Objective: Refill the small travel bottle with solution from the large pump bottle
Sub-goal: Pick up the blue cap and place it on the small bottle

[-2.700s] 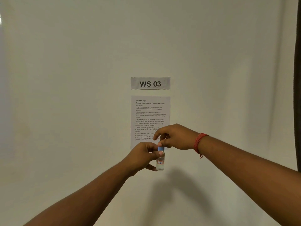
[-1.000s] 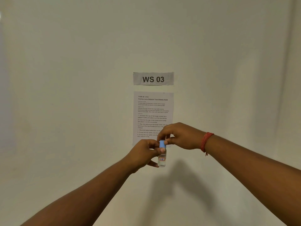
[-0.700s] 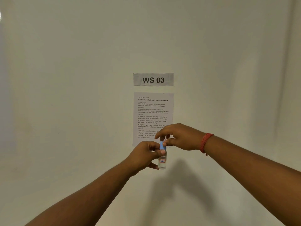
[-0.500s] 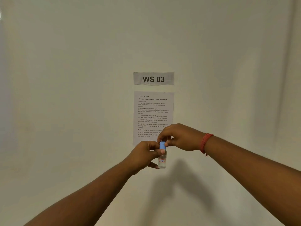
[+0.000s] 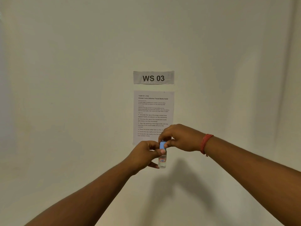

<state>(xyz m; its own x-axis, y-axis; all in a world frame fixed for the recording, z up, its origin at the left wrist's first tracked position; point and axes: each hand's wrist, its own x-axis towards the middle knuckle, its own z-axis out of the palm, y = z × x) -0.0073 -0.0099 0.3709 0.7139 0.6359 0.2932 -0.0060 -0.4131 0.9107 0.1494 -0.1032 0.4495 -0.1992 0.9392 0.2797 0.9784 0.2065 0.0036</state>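
Observation:
I hold a small clear travel bottle [image 5: 162, 161] upright in front of the wall, at arm's length. It carries a small red-edged label and clear liquid shows inside. My left hand [image 5: 144, 156] grips the bottle's body from the left, thumb across its neck. A blue cap [image 5: 162, 145] sits on top of the bottle, and my right hand [image 5: 180, 137] pinches it from above with thumb and fingers. The large pump bottle is not in view.
Behind my hands a plain white wall fills the view. A "WS 03" sign [image 5: 153, 77] is stuck to it, with a printed task sheet [image 5: 153, 111] below. A red thread band [image 5: 206, 143] circles my right wrist. No table surface shows.
My right fingers have shifted their pinch on the blue cap several times, lifting and closing again. The bottle stays in my left hand at nearly the same spot.

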